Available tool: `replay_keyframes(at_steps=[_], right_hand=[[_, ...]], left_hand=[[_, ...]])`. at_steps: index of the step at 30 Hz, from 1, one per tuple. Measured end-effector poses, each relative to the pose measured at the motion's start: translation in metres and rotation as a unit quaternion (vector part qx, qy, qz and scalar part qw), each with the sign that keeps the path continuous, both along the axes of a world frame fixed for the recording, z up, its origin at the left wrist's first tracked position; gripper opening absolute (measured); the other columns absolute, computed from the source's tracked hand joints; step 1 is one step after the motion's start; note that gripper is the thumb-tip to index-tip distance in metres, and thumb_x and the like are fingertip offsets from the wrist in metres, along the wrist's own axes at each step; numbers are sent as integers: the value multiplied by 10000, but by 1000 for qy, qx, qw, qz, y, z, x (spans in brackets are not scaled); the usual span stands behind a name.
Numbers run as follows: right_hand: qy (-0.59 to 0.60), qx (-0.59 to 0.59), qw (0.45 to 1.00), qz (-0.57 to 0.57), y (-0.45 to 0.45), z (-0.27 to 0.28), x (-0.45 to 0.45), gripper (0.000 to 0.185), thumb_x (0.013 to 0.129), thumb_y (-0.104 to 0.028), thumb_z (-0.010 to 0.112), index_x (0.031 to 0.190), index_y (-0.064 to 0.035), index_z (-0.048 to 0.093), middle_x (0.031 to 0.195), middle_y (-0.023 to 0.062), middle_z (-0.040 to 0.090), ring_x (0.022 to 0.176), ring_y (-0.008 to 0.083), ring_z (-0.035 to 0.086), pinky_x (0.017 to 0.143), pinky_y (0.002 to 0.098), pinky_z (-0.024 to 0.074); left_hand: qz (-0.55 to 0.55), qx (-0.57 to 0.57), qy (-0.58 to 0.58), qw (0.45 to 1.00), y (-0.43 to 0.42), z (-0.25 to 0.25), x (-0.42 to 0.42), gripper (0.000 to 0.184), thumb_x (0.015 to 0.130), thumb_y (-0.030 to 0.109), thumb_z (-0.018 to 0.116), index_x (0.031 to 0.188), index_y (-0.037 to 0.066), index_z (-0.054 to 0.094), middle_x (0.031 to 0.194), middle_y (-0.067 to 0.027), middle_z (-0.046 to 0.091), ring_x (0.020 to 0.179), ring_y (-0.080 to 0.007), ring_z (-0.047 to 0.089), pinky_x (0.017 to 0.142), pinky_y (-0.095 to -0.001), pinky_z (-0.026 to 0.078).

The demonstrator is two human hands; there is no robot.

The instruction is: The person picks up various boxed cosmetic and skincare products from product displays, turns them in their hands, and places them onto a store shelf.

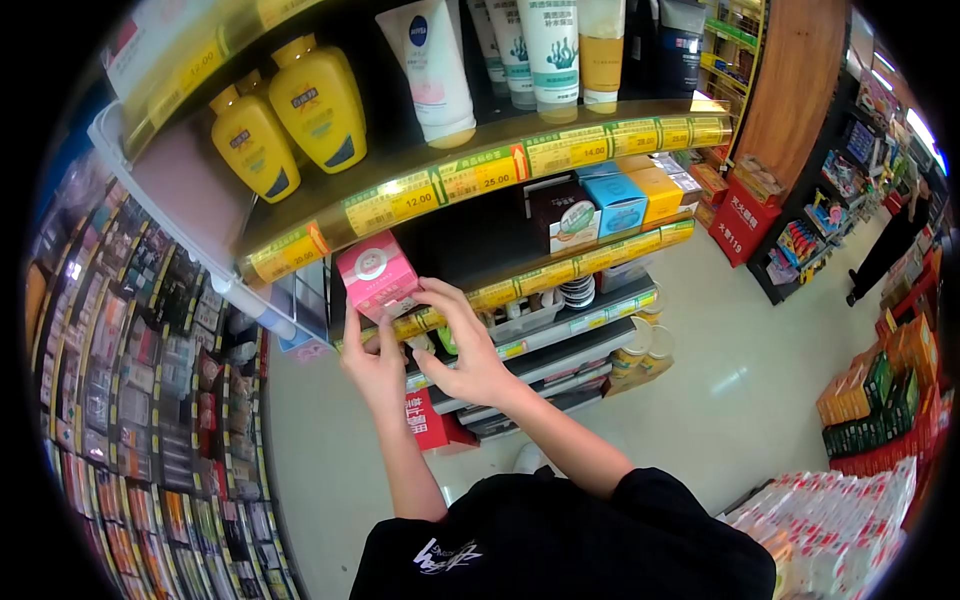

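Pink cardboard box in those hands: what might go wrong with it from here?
The pink cardboard box could slip and drop: the left hand has only its lower part, and the right hand has its thumb well away from it. If the hands rise, they might also bump the white plastic tube with a round blue logo, which stands near the front edge above.

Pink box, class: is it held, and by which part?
The left hand grips the pink box by its lower end; fingers of the right hand seem to touch its lower right corner.
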State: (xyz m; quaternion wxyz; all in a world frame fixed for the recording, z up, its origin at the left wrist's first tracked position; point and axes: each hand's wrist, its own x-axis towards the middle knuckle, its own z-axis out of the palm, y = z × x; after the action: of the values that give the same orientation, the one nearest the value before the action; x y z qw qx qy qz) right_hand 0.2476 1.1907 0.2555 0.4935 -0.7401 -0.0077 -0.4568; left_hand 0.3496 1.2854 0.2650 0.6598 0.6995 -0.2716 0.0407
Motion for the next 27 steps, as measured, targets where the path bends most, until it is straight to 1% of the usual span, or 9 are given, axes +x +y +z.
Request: replay_keyframes(at_steps=[6, 11, 16, 18, 19, 21, 22, 25, 27], right_hand=[[-10, 20, 998, 54, 9, 0, 19, 618, 779, 0, 656, 1366, -27, 464, 1506, 216, 374, 1420, 373, 374, 1150, 426, 319], [7, 21, 997, 78, 11, -8, 28, 629, 802, -2, 664, 1391, -46, 448, 1548, 209, 325, 1431, 354, 365, 1128, 432, 360], [15, 29, 994, 107, 3, -12, 35, 631, 768, -54, 679, 1362, -55, 465, 1546, 247, 328, 1438, 411, 341, 1158, 433, 312], [40, 22, 993, 108, -4, -10, 32, 619, 773, -8, 649, 1365, -68, 476, 1566, 198, 329, 1431, 356, 374, 1113, 426, 381], [50, 31, 992, 115, -8, -9, 31, 616, 775, 27, 628, 1367, -77, 490, 1584, 160, 326, 1425, 313, 397, 1082, 424, 425], [60, 36, 990, 122, -11, -6, 28, 596, 774, 30, 606, 1352, -72, 502, 1557, 147, 381, 1403, 315, 428, 1061, 415, 443], [66, 40, 989, 124, -12, -5, 26, 587, 773, 32, 595, 1345, -69, 507, 1544, 141, 408, 1391, 316, 443, 1050, 411, 452], [98, -14, 992, 81, -17, -4, 24, 568, 775, 31, 580, 1331, -62, 515, 1466, 131, 508, 1351, 327, 484, 1018, 408, 472], [92, -65, 993, 32, -18, -3, 24, 519, 778, 25, 575, 1291, -54, 550, 1393, 122, 568, 1325, 327, 495, 983, 411, 491]], left_hand=[[-5, -46, -30, 998, 7, 4, 14, 524, 934, -39, 587, 1442, 4, 466, 1028, -77, 692, 677, -63, 623, 500, -213, 474], [-23, -28, -10, 999, 14, -5, 32, 612, 910, -88, 571, 1491, 3, 398, 1099, -84, 673, 700, -66, 630, 539, -210, 486], [-75, -48, 23, 996, 15, -3, 39, 652, 898, -120, 545, 1512, -11, 357, 1293, -129, 610, 860, -90, 648, 677, -218, 513], [-105, -33, 46, 993, 18, 0, 45, 676, 863, -158, 498, 1511, -20, 359, 1396, -148, 552, 969, -118, 645, 787, -226, 515], [-114, -22, 42, 992, 21, 2, 46, 685, 846, -167, 481, 1506, -22, 367, 1395, -147, 554, 971, -121, 646, 795, -225, 514], [-132, -1, 36, 991, 24, 4, 49, 706, 812, -184, 446, 1497, -26, 384, 1394, -144, 558, 977, -129, 650, 811, -224, 512], [-133, -12, 30, 991, 25, -1, 53, 734, 770, -189, 409, 1486, -29, 405, 1384, -145, 568, 949, -109, 647, 805, -219, 504], [-143, 14, 23, 989, 30, -8, 60, 733, 787, -174, 433, 1496, 11, 412, 1419, -107, 561, 682, -11, 511, 539, -180, 377], [-130, 18, 32, 991, 31, -6, 55, 725, 789, -166, 436, 1492, 10, 417, 1406, -105, 570, 642, -8, 479, 531, -182, 370]])
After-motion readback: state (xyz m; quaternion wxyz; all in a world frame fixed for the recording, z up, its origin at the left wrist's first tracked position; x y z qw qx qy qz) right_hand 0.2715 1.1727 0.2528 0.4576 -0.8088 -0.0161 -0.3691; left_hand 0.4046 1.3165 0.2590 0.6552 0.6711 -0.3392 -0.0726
